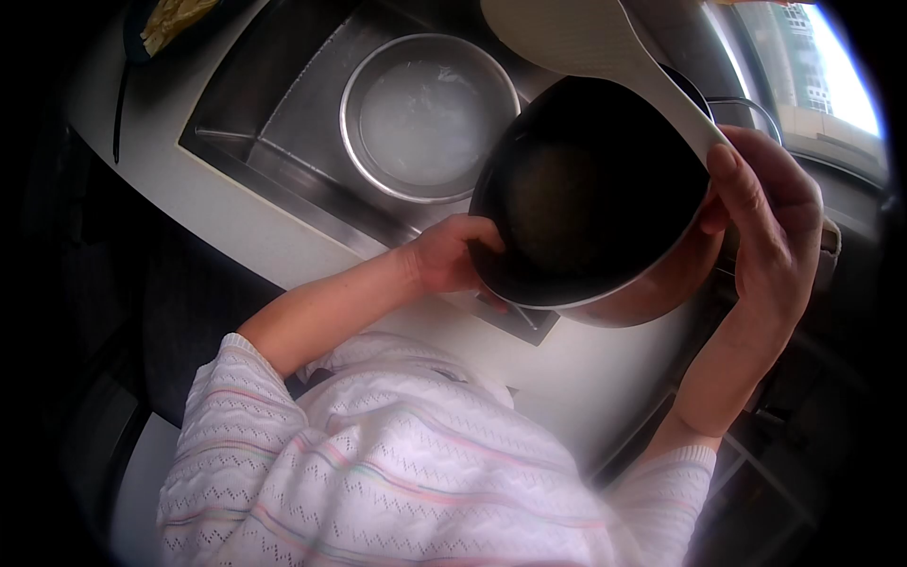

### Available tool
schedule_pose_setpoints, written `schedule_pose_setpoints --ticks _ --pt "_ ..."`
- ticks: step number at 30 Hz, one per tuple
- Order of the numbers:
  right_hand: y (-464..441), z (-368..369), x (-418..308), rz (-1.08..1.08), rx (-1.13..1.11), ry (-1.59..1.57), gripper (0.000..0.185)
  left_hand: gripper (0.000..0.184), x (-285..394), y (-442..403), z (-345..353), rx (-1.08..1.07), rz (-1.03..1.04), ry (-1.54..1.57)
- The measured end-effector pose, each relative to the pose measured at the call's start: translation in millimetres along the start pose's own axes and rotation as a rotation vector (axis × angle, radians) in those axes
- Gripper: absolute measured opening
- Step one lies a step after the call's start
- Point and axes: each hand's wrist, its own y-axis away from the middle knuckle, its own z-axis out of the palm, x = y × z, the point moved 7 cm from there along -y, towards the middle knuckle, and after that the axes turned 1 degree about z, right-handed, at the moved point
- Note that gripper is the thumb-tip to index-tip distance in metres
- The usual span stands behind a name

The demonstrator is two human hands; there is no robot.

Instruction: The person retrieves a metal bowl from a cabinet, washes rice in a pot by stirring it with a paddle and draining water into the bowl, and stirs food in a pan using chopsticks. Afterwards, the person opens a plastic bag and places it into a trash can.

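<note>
Pot (605, 180) tilts beside the bowl (351, 123) in the sink (298, 142); my left hand (452, 253) grips its rim, my right hand (773, 203) its opposite side and the spoon (666, 90). Firm, even pressure best steadies it.

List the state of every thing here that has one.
Pot: uncovered, tilted; contents too dark to tell.
Steel bowl: upright, holding cloudy liquid.
White paddle: held over the pot.
Left hand: gripping the pot's rim.
Right hand: closed on the paddle's handle.
Dark dish: holding pale yellow food.
</note>
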Motion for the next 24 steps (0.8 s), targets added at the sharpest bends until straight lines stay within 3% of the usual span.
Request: schedule_pose_setpoints --ticks 19,24 --pt "-13.9 13.0 -8.0 0.011 -0.029 -0.05 0.027 0.041 7.7 7.6 5.1 -0.042 0.019 0.027" --pt "19.1 -1.2 17.9 0.047 0.066 -0.246 0.027 0.018 28.1 21.4 -21.9 0.342 0.185 -0.167"
